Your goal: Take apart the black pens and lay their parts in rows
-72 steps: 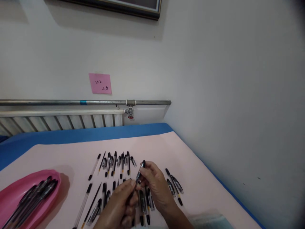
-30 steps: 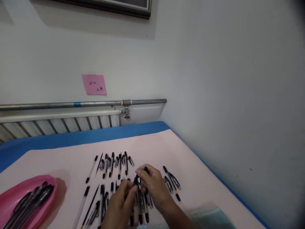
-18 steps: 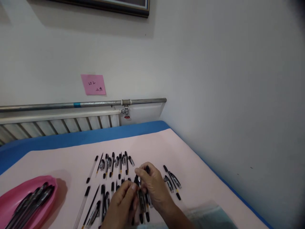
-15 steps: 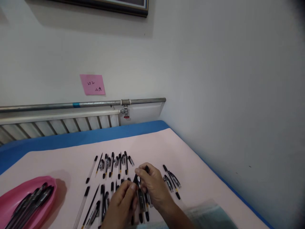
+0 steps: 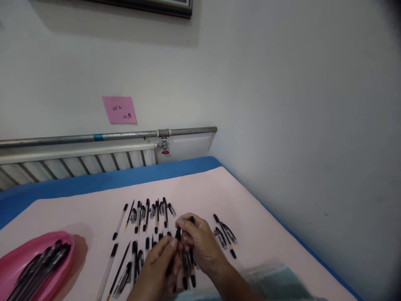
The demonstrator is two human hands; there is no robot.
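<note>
My left hand [image 5: 158, 267] and my right hand [image 5: 200, 244] meet low in the middle of the view, both pinched round one black pen [image 5: 177, 235]. The pen's black end sticks up between my fingertips; its lower part is hidden by my left fingers. Under and around my hands lie loose pens and pen parts [image 5: 147, 215] in rough rows on the pink table cover [image 5: 250, 234].
A pink tray [image 5: 19, 255] with several assembled black pens stands at the left edge. More pen caps [image 5: 225, 236] lie right of my hands. A blue strip, a radiator, a metal pipe [image 5: 125, 134] and a pink note [image 5: 119, 110] are behind; a wall runs along the right.
The pen was held higher and tilted 2.4 s ago; my hands have since lowered and closed together round it. The view has shifted slightly.
</note>
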